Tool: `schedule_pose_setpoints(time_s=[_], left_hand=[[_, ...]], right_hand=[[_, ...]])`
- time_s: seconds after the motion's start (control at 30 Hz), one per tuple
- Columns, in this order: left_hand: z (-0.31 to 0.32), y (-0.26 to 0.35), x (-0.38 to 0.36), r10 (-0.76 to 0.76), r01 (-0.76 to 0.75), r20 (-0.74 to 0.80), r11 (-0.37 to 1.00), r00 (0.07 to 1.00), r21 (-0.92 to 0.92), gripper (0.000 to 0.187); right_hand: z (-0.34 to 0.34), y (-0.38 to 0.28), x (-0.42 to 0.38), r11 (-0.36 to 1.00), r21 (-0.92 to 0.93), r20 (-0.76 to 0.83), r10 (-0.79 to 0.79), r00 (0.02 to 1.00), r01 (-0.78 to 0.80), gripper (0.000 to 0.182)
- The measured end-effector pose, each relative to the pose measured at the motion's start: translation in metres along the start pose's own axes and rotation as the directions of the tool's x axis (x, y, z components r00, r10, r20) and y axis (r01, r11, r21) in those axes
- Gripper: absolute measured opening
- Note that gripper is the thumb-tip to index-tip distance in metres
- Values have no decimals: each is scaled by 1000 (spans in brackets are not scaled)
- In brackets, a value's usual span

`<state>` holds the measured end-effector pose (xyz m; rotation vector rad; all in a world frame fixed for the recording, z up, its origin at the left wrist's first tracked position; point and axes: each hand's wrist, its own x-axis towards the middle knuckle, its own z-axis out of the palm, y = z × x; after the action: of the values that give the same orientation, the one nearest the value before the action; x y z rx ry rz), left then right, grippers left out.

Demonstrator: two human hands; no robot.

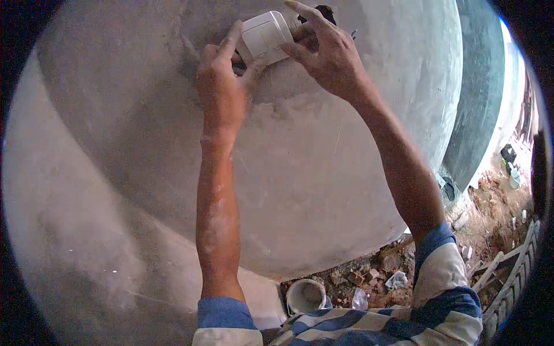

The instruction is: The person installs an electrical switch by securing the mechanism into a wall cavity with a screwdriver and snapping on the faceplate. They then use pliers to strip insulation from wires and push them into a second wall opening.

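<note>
A white switch plate (268, 38), slightly tilted, is at the grey plastered wall (311, 184) near the top of the view. My left hand (224, 81) grips its left side, with a finger along the left edge and the thumb near the bottom edge. On the right side, my right hand (326, 52) holds the plate with its thumb on the lower right, while its index finger reaches above. A dark opening (324, 14) in the wall shows behind the right fingers. The plate's back is hidden.
A round bucket (306, 296) stands below on ground with rubble (375, 277) and plastic scraps. At the lower right lies a ladder-like frame (513, 271). A greenish wall section (476, 86) is at the right, with a dark sandal-like item (448, 188) near its foot.
</note>
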<state>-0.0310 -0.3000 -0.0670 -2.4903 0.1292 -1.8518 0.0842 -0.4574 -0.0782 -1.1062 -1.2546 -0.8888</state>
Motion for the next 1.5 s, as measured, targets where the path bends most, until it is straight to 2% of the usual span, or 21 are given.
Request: schedule_pose_setpoints(time_s=[0.03, 0.07, 0.13, 0.2, 0.23, 0.37, 0.47, 0.53, 0.57, 0.63, 0.67, 0.73, 0.9, 0.97, 1.0, 1.07, 1.2, 1.27, 1.3, 1.37, 1.5], left_hand=[[-2, 1, 0, 7, -7, 6, 1000, 1000, -5, 67], [-3, 2, -1, 13, -13, 11, 1000, 1000, -10, 69], [-9, 12, -1, -62, 64, 28, 993, 998, -99, 71], [-11, 14, -3, -136, 142, 45, 973, 990, -184, 74], [-9, 11, -6, -96, 96, 13, 974, 995, -203, 74], [-7, 8, -14, -57, 35, -80, 967, 995, -252, 68], [-1, 2, -18, -2, -29, -128, 970, 992, -241, 61], [-3, 5, -20, 12, -36, -130, 982, 991, -185, 58], [-4, 7, -19, 34, -51, -135, 991, 990, -124, 55], [-2, 7, -19, 44, -62, -135, 990, 990, -130, 53], [0, 7, -18, 53, -71, -132, 989, 990, -133, 51], [0, 8, -17, 83, -97, -132, 991, 988, -96, 50], [0, 10, -15, 157, -163, -102, 985, 982, -49, 48], [-1, 11, -13, 273, -264, -69, 958, 960, 111, 49], [-1, 13, -12, 278, -270, -65, 956, 958, 114, 49], [-1, 16, -11, 147, -146, -41, 989, 988, 20, 49], [-2, 15, -10, 241, -238, -41, 969, 970, 59, 50], [-5, 23, -12, 159, -161, 29, 979, 987, 127, 51], [-4, 23, -13, 168, -171, 34, 976, 985, 133, 51], [-1, 21, -13, 92, -95, 21, 986, 995, 138, 54], [0, 26, -2, 125, -129, 37, 979, 991, 157, 54]], right_hand=[[-2, -7, 1, 992, 60, 44, 108, 993, -110, 38], [2, 1, 1, 992, 60, 45, 110, 993, -113, 38], [11, 15, 4, 988, -105, -83, -126, 989, 117, 51], [11, 16, -5, 966, -202, -34, -170, 985, 159, 47], [11, 12, -6, 933, -294, 18, -213, 977, 208, 44], [17, 14, -8, 920, -313, 46, -233, 971, 235, 40], [12, 7, -9, 912, -384, 70, -124, 990, 141, 36], [11, 21, -19, 959, -223, 17, -175, 984, 174, 32], [12, 27, -25, 957, -228, 16, -179, 984, 178, 32], [14, 34, -36, 875, -310, 69, -369, 927, 371, 36], [15, 35, -41, 873, -318, 61, -371, 927, 370, 36], [16, 28, -50, 916, -294, 105, -253, 962, 273, 37], [17, 25, -45, 936, -215, 15, -283, 959, 279, 31], [21, 31, -47, 925, -263, 71, -265, 962, 274, 34], [20, 26, -47, 926, -262, 63, -264, 962, 271, 34], [17, 17, -48, 943, -264, 80, -186, 979, 201, 39], [15, 16, -48, 947, -256, 41, -191, 981, 195, 41], [8, 19, -48, 916, -224, -8, -342, 940, 332, 42], [5, 20, -53, 918, -222, -20, -342, 939, 329, 42], [3, 23, -67, 976, -134, -27, -175, 984, 170, 42], [-1, 27, -86, 986, -116, -53, -124, 991, 118, 42]])
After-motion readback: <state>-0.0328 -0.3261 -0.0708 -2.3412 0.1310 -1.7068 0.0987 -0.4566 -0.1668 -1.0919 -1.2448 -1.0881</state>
